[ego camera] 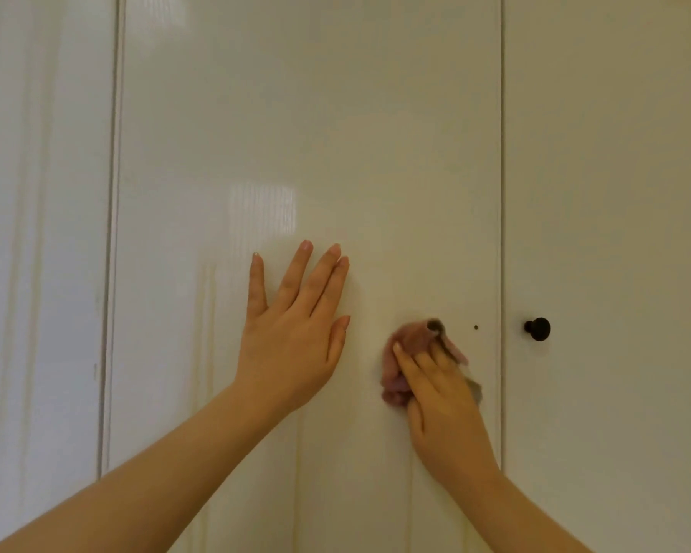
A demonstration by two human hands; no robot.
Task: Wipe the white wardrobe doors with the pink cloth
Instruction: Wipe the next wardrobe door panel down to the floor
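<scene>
While flat against door, left hand.

light: soft, warm, dim right | glare: window reflection on middle door | blur: right hand

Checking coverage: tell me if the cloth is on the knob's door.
No, the cloth is on the middle door; the knob is on the right door.

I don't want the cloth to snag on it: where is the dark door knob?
In the head view, the dark knob sits on the right-hand door, just past the seam, right of the pink cloth held by the right hand.
</scene>
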